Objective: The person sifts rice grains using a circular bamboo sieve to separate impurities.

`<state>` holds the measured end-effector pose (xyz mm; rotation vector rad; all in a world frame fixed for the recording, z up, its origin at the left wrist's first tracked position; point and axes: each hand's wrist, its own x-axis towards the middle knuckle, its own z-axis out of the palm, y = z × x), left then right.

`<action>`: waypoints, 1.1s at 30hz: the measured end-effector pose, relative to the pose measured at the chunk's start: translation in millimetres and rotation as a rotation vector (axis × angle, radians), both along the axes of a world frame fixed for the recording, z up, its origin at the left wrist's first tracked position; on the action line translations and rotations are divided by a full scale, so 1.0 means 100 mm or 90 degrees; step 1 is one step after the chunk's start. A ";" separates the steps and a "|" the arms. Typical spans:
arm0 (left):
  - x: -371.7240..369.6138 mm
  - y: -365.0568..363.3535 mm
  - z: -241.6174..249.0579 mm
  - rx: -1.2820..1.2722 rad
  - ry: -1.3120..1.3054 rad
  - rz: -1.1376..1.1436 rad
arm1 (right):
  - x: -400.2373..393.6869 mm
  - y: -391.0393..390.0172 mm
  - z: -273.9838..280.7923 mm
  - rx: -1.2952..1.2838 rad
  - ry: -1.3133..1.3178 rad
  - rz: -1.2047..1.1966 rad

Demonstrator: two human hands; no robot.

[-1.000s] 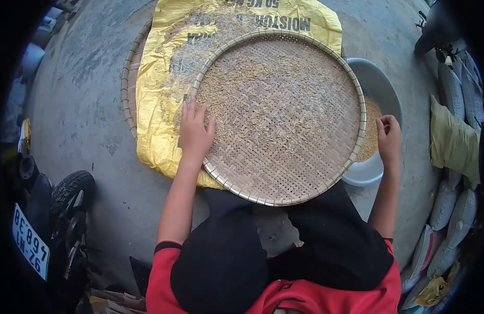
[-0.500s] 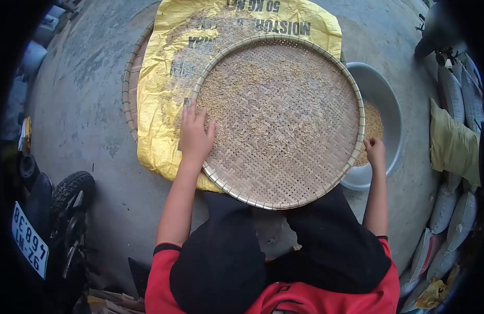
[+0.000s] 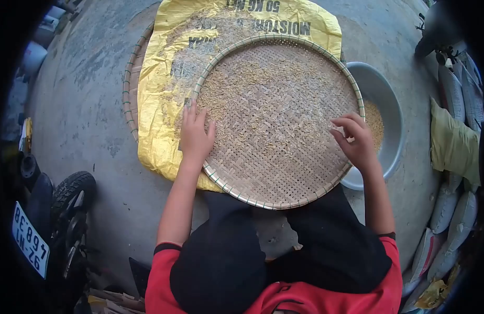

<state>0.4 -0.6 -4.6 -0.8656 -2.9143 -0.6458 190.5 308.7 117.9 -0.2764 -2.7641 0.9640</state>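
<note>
A round woven bamboo winnowing tray (image 3: 284,183) lies across my knees, with unhusked rice grains (image 3: 284,133) scattered thinly over its weave, denser at the upper left. My left hand (image 3: 196,133) rests on the tray's left rim, fingers stretched and spread, the thumb lying inside. Above the right side of the tray hovers my right hand (image 3: 354,138), its fingers curved and thumb apart from the forefinger; I see nothing between them. Beside the tray on the right, a grey metal basin (image 3: 393,141) holds more grain (image 3: 375,123), partly hidden by the tray and hand.
Under the tray's left side lies a yellow printed sack (image 3: 153,120) dusted with chaff, over a second bamboo tray (image 3: 128,94). A motorbike wheel (image 3: 74,193) stands at left. Filled sacks (image 3: 443,209) are stacked along the right. The floor (image 3: 95,120) is concrete.
My right hand has moved from the basin side, beyond the tray's right rim, up and inward over the tray, and its fingers have parted. My left hand and the tray stay put.
</note>
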 end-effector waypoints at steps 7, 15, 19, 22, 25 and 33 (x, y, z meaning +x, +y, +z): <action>0.01 0.00 0.01 0.001 -0.016 0.009 | -0.18 -0.22 -0.27 0.048 -0.182 0.213; 0.00 0.01 0.00 0.014 -0.013 0.003 | -0.20 -0.23 -0.37 0.028 -0.251 0.169; 0.00 0.02 0.02 -0.002 -0.006 0.003 | -0.19 -0.21 -0.46 0.045 -0.224 0.146; 0.00 0.01 0.02 -0.003 -0.002 0.002 | -0.19 -0.24 -0.44 0.070 -0.212 0.144; -0.01 0.01 0.00 -0.013 0.000 0.004 | -0.19 -0.27 -0.44 0.157 -0.238 0.168; 0.00 0.01 0.02 0.000 -0.002 0.005 | -0.21 -0.31 -0.46 0.313 -0.211 0.215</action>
